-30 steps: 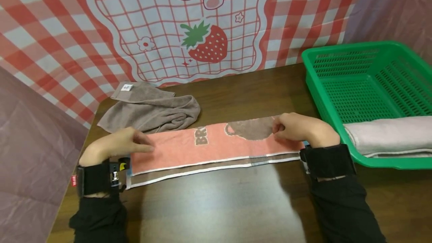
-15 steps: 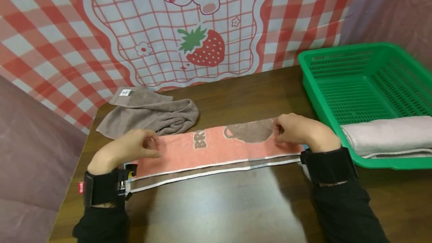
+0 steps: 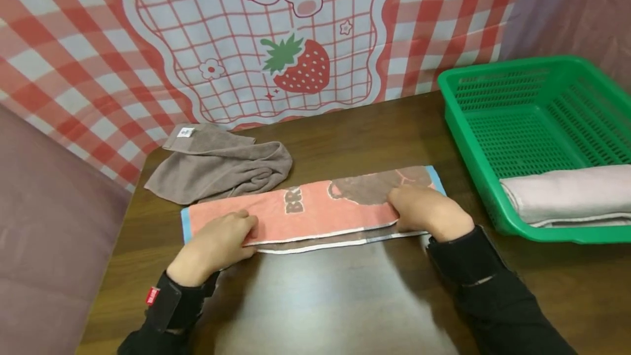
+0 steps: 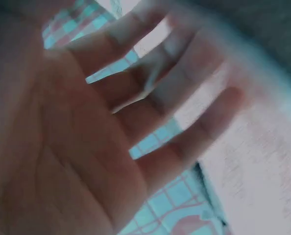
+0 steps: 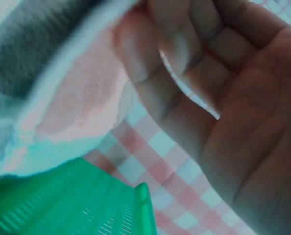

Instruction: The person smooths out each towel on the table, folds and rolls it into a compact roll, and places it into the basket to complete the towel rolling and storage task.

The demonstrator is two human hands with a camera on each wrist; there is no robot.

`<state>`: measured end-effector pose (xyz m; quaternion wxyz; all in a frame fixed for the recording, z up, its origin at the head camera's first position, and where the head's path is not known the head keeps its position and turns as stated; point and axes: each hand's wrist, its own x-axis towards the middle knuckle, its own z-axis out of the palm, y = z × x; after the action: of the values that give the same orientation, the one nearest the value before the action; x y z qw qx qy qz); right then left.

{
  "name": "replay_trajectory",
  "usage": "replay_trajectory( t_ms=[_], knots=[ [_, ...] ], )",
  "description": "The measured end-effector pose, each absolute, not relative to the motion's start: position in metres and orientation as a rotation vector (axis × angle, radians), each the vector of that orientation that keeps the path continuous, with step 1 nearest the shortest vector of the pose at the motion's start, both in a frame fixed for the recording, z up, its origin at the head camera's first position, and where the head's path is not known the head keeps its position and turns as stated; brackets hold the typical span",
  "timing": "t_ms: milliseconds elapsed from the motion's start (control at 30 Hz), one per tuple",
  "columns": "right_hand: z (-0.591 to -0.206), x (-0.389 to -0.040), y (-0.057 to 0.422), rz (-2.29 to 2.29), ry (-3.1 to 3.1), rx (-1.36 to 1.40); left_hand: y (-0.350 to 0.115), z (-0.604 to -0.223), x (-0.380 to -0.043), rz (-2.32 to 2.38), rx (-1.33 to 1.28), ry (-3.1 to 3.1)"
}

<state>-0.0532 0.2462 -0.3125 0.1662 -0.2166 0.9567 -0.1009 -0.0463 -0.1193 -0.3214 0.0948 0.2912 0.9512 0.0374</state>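
A coral-pink towel, folded into a long strip, lies across the wooden table, with brown lettering, a brown bear shape and blue ends. My left hand is over its near left edge. In the left wrist view the left hand's fingers are fairly straight and spread, with the tips against the towel. At the near right edge, my right hand pinches the towel's border. The right wrist view shows the right hand's fingers curled at the lifted white edge of the towel; the thumb is not clearly seen.
A crumpled grey-brown towel lies behind the strip at the left. To the right stands a green plastic basket with a rolled pale pink towel inside. A red checked cloth hangs behind the table.
My left hand has moved from the towel's left end toward its near edge. The right hand has shifted nearer and slightly left to the border, uncovering the blue right end.
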Motion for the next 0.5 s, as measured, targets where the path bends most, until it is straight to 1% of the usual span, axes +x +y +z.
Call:
replay_trajectory(
  t_ms=[133, 300, 400, 500],
  knots=[
    [-0.31, -0.055, 0.252, -0.363, 2.702, -0.648, -0.126, -0.324, -0.048, 0.186, 0.956, 2.841],
    [-0.301, -0.054, 0.259, -0.454, 2.673, -0.665, -0.136, -0.317, -0.05, 0.352, 1.034, 2.776],
    [-0.294, -0.05, 0.262, -0.497, 2.653, -0.66, -0.14, -0.309, -0.048, 0.416, 1.045, 2.739],
    [-0.296, -0.047, 0.261, -0.504, 2.57, -0.63, -0.143, -0.308, -0.041, 0.433, 1.01, 2.656]
  ],
)
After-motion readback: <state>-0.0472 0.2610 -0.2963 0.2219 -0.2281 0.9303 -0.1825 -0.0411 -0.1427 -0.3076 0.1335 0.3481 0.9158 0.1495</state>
